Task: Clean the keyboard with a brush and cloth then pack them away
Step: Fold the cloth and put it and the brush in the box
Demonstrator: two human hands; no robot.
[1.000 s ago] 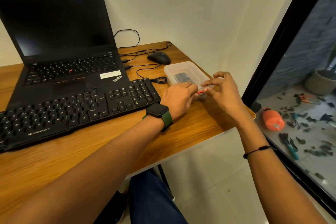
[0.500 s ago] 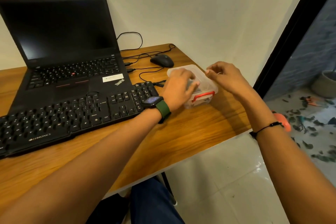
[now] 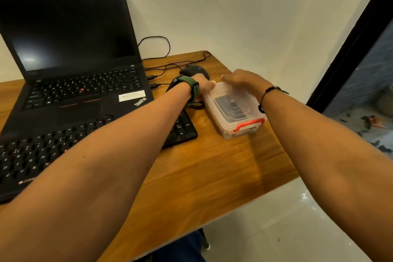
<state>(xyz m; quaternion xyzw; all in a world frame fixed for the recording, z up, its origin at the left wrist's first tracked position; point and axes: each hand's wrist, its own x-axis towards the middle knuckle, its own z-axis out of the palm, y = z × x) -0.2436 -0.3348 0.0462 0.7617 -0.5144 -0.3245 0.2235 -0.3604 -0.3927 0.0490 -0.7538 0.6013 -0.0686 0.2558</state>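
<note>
A clear plastic box (image 3: pixel 244 132) with a red latch on its near end stands lidded on the desk's right side, with something dark inside. My left hand (image 3: pixel 204 85) is at the box's far left corner; its fingers are hidden behind the wrist and green-strapped watch. My right hand (image 3: pixel 241 80) lies over the far end of the lid, fingers stretched left. The black keyboard (image 3: pixel 32 155) lies at the left under my left forearm. No brush or cloth shows outside the box.
An open black laptop (image 3: pixel 70 53) stands behind the keyboard. A black mouse (image 3: pixel 194 69) and its cables (image 3: pixel 170 64) lie just beyond my hands. The wooden desk (image 3: pixel 202 176) ends close to the box's right. A dark glass door frame (image 3: pixel 350 49) rises on the right.
Both hands have moved from the box's near end and top to its far end. The red latch at the near end now shows uncovered. The camera has come closer.
</note>
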